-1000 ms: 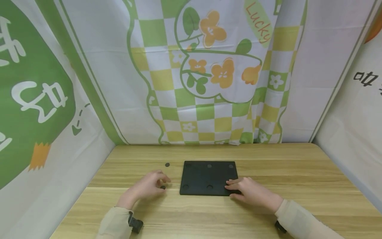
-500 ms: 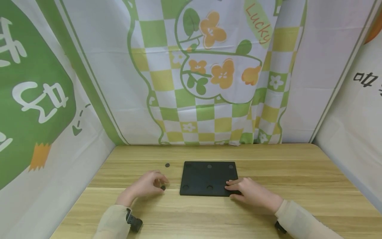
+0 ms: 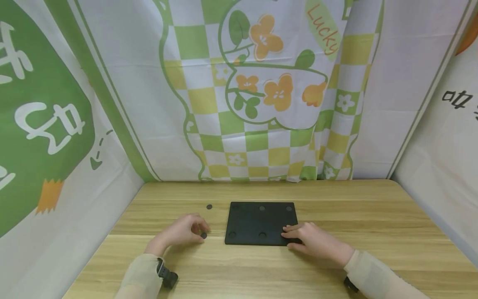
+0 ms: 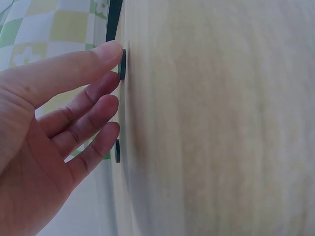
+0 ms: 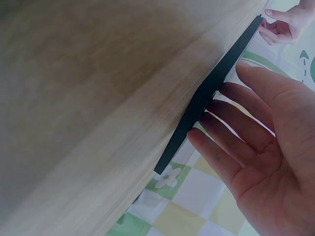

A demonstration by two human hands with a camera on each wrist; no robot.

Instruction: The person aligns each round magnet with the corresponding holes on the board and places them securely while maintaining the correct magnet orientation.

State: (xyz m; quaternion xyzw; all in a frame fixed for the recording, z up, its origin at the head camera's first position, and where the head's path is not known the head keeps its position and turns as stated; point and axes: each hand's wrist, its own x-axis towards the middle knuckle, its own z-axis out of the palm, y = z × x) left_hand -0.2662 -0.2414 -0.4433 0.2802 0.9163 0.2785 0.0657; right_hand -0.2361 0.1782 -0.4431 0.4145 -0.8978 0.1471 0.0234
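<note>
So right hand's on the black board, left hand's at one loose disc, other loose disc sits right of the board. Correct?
No: the other loose disc sits left of the black board, per the head view. Right hand on board, left hand at one loose disc: correct.

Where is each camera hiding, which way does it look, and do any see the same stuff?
Head: on the person's head, looking forward and down at the table and black board; the left hand, right hand and both sleeves show.
Left wrist: on that wrist, looking low across the table, past the fingers, at a dark disc; just the left hand shows.
Right wrist: on that wrist, looking along the board's edge; the right hand is big, the left small in the corner.
Shared: head and right wrist views both show the board and both hands.
</note>
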